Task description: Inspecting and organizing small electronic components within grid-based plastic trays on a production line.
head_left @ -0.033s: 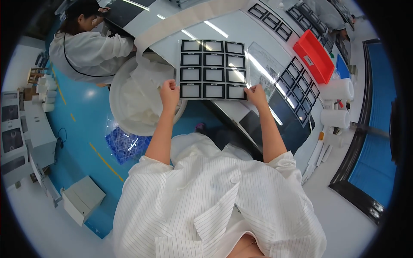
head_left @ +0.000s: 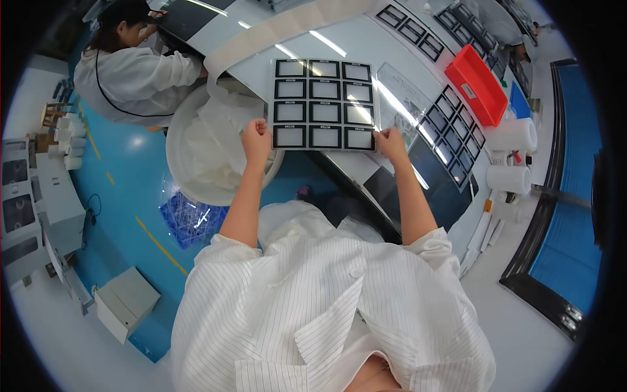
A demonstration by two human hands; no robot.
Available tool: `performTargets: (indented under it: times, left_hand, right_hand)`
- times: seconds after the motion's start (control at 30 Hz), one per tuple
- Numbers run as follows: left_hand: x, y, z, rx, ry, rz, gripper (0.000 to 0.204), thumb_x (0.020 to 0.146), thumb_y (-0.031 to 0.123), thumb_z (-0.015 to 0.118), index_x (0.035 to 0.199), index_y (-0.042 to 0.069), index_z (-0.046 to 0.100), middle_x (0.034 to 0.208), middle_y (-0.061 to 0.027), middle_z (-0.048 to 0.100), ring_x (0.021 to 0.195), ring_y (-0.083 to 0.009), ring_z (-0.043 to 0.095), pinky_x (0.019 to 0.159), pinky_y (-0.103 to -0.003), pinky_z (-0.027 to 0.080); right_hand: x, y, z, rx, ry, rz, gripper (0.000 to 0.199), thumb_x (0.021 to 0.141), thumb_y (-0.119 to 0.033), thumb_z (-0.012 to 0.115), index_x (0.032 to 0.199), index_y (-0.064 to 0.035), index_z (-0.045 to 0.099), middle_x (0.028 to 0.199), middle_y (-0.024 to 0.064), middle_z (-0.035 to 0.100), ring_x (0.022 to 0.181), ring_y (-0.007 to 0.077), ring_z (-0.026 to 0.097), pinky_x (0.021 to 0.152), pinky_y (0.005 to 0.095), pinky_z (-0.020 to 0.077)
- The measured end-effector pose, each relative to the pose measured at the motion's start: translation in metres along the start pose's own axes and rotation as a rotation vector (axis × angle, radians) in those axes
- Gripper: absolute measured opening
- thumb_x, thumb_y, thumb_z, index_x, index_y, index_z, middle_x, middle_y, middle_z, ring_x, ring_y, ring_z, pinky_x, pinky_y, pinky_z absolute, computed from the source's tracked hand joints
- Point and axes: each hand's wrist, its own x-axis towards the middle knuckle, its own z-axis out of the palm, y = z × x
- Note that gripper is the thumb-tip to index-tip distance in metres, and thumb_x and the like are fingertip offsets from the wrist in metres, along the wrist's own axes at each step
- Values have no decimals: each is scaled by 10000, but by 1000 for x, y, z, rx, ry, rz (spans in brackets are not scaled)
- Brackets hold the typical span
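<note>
In the head view, the left hand [head_left: 256, 139] pinches the lower left corner of a sheet of twelve black-framed panels [head_left: 324, 114] and the right hand [head_left: 392, 142] grips its lower right corner, the sheet appearing across the edge of a glossy table [head_left: 362, 40], beside a round white bin [head_left: 174, 157].

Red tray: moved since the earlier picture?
No; the red tray shows no visible shift in any direction, judged against the black frame at right.
</note>
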Motion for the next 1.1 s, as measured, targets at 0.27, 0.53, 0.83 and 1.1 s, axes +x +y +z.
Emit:
performTargets:
  times: [0.27,0.53,0.83,1.1]
  left_hand:
    - [12,18,-3,-277,-34,-92,136,782,69,684,880,24,602,723,-65,627,560,-151,614,560,-291,497]
    - [-21,-6,-36,53,-260,-110,123,876,132,591,874,10,598,694,-56,620,485,-138,591,492,-265,461]
    - [-33,-5,-33,-150,-259,-194,138,882,135,602,896,-2,598,720,-65,637,500,-111,568,498,-250,464]
    - [-31,-18,-30,-252,-290,-215,205,908,210,614,916,7,583,734,-52,619,512,-99,544,476,-216,423]
  right_hand:
    - [16,4,-8,-50,-112,-13,301,824,-259,633,837,42,646,690,125,631,656,200,588,598,371,460]
    - [13,10,-16,16,-121,-67,287,878,-258,573,950,14,632,821,103,627,764,174,575,651,346,470]
    - [-3,-18,-38,170,-86,17,292,928,-291,540,914,-3,588,851,79,605,800,178,586,715,325,506]
    - [-12,-71,-47,602,-129,250,330,954,-327,532,1085,-23,542,796,78,601,651,139,593,547,262,481]
